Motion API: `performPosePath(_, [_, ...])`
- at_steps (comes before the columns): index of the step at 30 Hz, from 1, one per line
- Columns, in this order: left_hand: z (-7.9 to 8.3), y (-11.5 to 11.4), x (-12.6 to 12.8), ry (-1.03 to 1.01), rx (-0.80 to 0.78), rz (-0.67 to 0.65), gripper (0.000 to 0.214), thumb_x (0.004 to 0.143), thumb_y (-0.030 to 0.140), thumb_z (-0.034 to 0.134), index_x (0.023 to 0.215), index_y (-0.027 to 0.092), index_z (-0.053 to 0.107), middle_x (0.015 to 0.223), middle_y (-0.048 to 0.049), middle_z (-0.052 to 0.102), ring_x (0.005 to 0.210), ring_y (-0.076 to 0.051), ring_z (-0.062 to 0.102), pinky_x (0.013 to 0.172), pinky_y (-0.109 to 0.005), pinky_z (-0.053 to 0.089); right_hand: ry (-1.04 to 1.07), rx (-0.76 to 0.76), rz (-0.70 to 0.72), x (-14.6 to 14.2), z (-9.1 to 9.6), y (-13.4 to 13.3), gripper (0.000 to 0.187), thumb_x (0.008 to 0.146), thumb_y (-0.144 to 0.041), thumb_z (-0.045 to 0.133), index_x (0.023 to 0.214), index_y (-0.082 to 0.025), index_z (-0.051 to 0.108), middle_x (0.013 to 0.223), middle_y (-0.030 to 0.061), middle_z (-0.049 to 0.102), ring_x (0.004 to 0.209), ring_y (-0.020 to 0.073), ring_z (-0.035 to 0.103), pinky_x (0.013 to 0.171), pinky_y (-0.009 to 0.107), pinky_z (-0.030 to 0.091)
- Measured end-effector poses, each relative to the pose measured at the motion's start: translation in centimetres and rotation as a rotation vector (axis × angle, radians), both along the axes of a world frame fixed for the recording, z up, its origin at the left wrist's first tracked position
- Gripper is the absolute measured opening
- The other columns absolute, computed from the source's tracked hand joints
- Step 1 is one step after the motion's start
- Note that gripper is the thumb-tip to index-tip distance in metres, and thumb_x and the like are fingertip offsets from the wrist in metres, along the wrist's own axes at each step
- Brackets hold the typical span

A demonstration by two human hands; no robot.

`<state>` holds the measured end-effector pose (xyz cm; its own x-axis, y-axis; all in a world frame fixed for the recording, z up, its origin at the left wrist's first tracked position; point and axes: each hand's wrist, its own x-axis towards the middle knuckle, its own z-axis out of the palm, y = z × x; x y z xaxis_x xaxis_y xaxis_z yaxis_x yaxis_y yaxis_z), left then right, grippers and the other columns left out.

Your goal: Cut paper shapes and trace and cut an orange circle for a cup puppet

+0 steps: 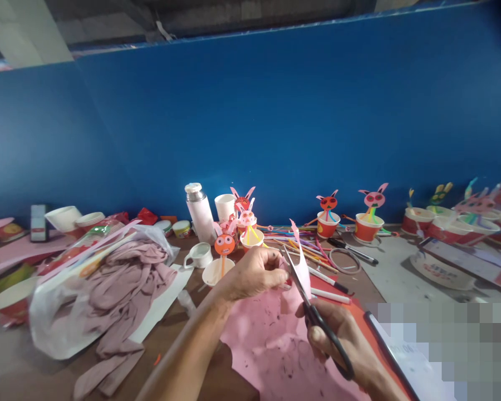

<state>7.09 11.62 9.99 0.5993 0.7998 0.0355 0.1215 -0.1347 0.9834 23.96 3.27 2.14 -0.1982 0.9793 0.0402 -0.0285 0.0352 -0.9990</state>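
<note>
My left hand (256,273) pinches a piece of pink paper (303,273) above the table. In my right hand (338,331) is a pair of scissors (313,314) with black handles, its blades pointing up and left against the held paper. Whether the blades are fully closed is hard to make out. Below both hands lies a larger pink sheet (259,340) strewn with dark scraps, partly over a red sheet (361,309). Just beyond my left hand stands a paper cup (217,272) with an orange animal face (225,244) on a stick.
A white thermos (200,214) and its cup lid (199,255) stand behind. Further paper cups with animal faces (369,223) line the blue wall (250,122). Markers (328,278) and a tape ring (345,260) lie right; mauve cloth (125,284) and a plastic bag (62,317) lie left.
</note>
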Motion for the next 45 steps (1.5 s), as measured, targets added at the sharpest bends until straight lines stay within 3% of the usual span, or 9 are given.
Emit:
performPosePath(7, [-0.4,0.5,-0.3,0.028,0.011,-0.024,0.004,0.06,0.015,0.058,0.06,0.014,0.054,0.055,0.0025,0.052,0.053,-0.01,0.048,0.053,-0.023,0.039,-0.071,0.002,-0.064,-0.1,0.2,-0.1,0.051,0.064,-0.061,0.066,0.084,-0.014,0.061,0.049,-0.0058,0.045,0.04,0.0093,0.044,0.042,0.023,0.036])
performPosePath(11, [-0.4,0.5,-0.1,0.023,0.014,0.003,0.002,0.062,0.014,0.058,0.061,0.014,0.056,0.057,0.0023,0.053,0.053,-0.01,0.049,0.053,-0.023,0.041,-0.054,0.02,-0.031,0.1,0.0,0.2,0.05,0.065,-0.06,0.065,0.085,-0.014,0.06,0.049,-0.0063,0.045,0.041,0.0086,0.042,0.043,0.022,0.035])
performPosePath(14, [-0.4,0.4,0.5,-0.018,0.015,0.016,0.011,0.067,0.023,0.061,0.066,0.013,0.059,0.062,0.0003,0.056,0.056,-0.011,0.053,0.055,-0.023,0.044,-0.023,0.055,-0.013,0.1,0.0,0.3,0.05,0.067,-0.06,0.064,0.087,-0.015,0.06,0.049,-0.0066,0.044,0.041,0.0085,0.041,0.043,0.021,0.035])
performPosePath(20, [-0.8,-0.1,1.6,-0.108,0.007,0.075,0.03,0.071,0.042,0.063,0.069,0.013,0.059,0.06,0.0024,0.05,0.051,-0.008,0.047,0.055,-0.025,0.047,0.029,0.102,-0.11,-0.4,0.4,0.0,0.054,0.067,-0.064,0.062,0.087,-0.014,0.063,0.048,-0.0058,0.044,0.04,0.0086,0.041,0.042,0.021,0.037])
performPosePath(30, [-0.6,-0.2,1.5,-0.131,0.009,0.099,0.018,0.068,0.031,0.059,0.063,0.014,0.057,0.058,0.0017,0.049,0.056,-0.01,0.047,0.056,-0.024,0.043,-0.003,0.071,-0.02,-0.1,0.3,0.0,0.059,0.065,-0.067,0.06,0.089,-0.013,0.063,0.052,-0.0049,0.044,0.043,0.0091,0.041,0.045,0.022,0.036])
performPosePath(38, [-0.2,-0.1,0.9,-0.082,0.05,0.073,0.017,0.069,0.027,0.058,0.058,0.014,0.056,0.054,0.0034,0.046,0.052,-0.009,0.042,0.052,-0.022,0.036,0.049,0.039,-0.036,-0.5,0.1,0.0,0.061,0.061,-0.069,0.063,0.088,-0.014,0.063,0.053,-0.0045,0.044,0.043,0.009,0.038,0.044,0.022,0.034])
performPosePath(45, [-0.1,0.2,0.6,-0.056,0.074,0.055,0.014,0.067,0.021,0.055,0.055,0.014,0.055,0.053,0.0032,0.046,0.051,-0.008,0.042,0.051,-0.022,0.033,-0.022,0.067,0.022,-0.1,0.2,0.1,0.055,0.068,-0.064,0.06,0.091,-0.014,0.064,0.051,-0.0049,0.043,0.044,0.009,0.039,0.044,0.021,0.036])
